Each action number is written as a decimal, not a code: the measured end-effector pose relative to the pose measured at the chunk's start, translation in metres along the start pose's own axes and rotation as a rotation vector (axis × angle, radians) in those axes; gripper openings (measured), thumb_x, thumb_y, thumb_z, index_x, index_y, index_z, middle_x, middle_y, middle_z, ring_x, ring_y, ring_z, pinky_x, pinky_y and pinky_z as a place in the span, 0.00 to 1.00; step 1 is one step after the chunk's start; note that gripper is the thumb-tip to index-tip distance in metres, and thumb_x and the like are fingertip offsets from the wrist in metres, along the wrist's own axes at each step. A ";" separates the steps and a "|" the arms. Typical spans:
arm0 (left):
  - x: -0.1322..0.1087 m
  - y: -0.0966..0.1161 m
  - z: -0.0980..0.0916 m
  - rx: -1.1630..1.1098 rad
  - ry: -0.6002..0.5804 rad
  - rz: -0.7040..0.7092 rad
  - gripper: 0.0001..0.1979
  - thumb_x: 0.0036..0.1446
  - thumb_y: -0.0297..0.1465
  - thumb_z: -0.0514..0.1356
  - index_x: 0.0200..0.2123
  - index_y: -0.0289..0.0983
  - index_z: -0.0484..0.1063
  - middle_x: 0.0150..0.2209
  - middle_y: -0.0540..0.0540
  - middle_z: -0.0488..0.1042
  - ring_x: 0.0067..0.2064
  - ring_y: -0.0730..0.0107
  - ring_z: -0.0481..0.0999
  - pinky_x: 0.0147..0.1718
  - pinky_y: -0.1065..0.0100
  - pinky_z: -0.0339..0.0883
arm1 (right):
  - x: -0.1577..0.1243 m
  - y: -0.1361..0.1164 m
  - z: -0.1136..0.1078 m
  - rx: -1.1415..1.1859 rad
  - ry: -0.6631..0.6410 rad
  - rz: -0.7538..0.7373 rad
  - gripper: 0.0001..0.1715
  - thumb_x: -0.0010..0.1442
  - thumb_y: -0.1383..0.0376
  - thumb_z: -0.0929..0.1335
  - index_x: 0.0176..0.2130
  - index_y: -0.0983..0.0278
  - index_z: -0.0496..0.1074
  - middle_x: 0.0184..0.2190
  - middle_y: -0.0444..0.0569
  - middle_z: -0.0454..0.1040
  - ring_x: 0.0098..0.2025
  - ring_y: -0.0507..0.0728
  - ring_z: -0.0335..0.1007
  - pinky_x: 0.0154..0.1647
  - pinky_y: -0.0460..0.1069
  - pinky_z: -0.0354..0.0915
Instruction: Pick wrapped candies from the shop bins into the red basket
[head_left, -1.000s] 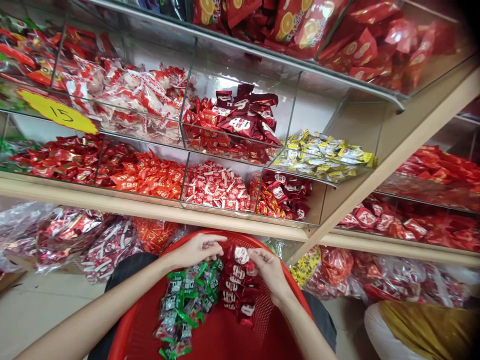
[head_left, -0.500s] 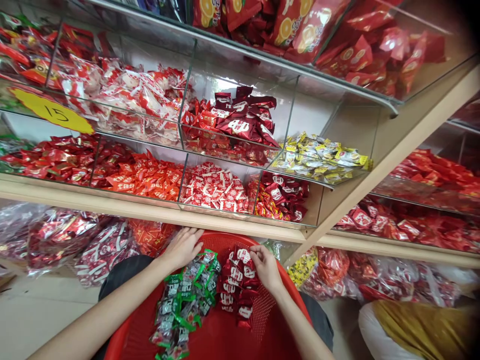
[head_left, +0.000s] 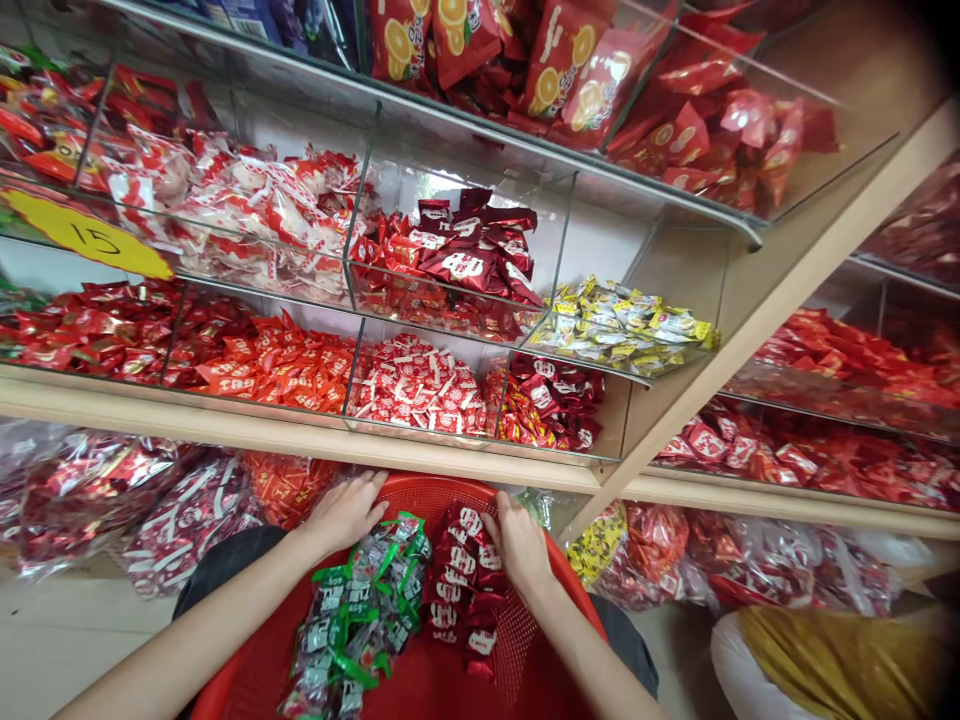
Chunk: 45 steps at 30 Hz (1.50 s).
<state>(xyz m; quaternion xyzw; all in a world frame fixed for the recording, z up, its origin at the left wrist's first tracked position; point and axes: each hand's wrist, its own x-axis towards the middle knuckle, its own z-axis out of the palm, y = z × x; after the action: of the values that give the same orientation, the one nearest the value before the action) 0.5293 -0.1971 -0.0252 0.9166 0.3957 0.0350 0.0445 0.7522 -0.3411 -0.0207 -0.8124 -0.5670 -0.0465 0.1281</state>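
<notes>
A red mesh basket (head_left: pixel 525 640) sits in front of me, below the shelf. In it lie a pile of green-and-silver wrapped candies (head_left: pixel 360 610) and a pile of dark red wrapped candies (head_left: pixel 461 590). My left hand (head_left: pixel 345 512) lies on the basket's far rim, left of the green pile, with its fingers stretched out flat. At the far rim, my right hand (head_left: pixel 519 542) touches the top right of the dark red pile. Its fingers are curled downward, and what they hold, if anything, is hidden.
Clear shelf bins (head_left: pixel 420 390) above the basket hold red, orange, white-red and yellow (head_left: pixel 622 325) wrapped candies. A yellow tag marked 15 (head_left: pixel 86 238) hangs at the left. Bulk bags (head_left: pixel 187 505) of candy lie under the shelf. Another person in yellow (head_left: pixel 840 660) is at the lower right.
My left hand went from above the green candies to the basket's far rim. My right hand moved from holding a candy above the dark red pile to the rim beside it. The view tilted slightly.
</notes>
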 end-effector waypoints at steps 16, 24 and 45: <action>0.002 0.000 0.011 0.080 0.063 0.023 0.24 0.59 0.33 0.44 0.56 0.29 0.58 0.55 0.33 0.63 0.53 0.55 0.67 0.48 0.58 0.63 | 0.129 0.077 -0.095 0.055 0.455 -0.223 0.11 0.56 0.67 0.60 0.41 0.65 0.64 0.39 0.54 0.69 0.42 0.60 0.63 0.43 0.52 0.60; 0.001 0.000 0.010 0.060 0.072 0.022 0.24 0.58 0.33 0.45 0.56 0.30 0.58 0.55 0.33 0.64 0.54 0.55 0.66 0.50 0.58 0.62 | 0.148 0.056 -0.095 -0.005 0.392 0.000 0.09 0.53 0.67 0.63 0.37 0.64 0.60 0.33 0.53 0.69 0.36 0.60 0.64 0.31 0.49 0.58; 0.001 0.006 0.002 0.043 0.023 0.009 0.24 0.58 0.34 0.45 0.57 0.31 0.56 0.55 0.34 0.63 0.52 0.54 0.68 0.47 0.57 0.63 | 0.127 0.068 -0.108 0.229 0.587 -0.171 0.10 0.57 0.62 0.63 0.38 0.65 0.67 0.35 0.50 0.65 0.35 0.56 0.62 0.38 0.50 0.60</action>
<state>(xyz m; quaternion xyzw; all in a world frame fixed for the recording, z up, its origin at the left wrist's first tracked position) 0.5344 -0.2006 -0.0262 0.9186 0.3929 0.0373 0.0200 0.8679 -0.2755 0.1009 -0.6940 -0.5738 -0.2251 0.3721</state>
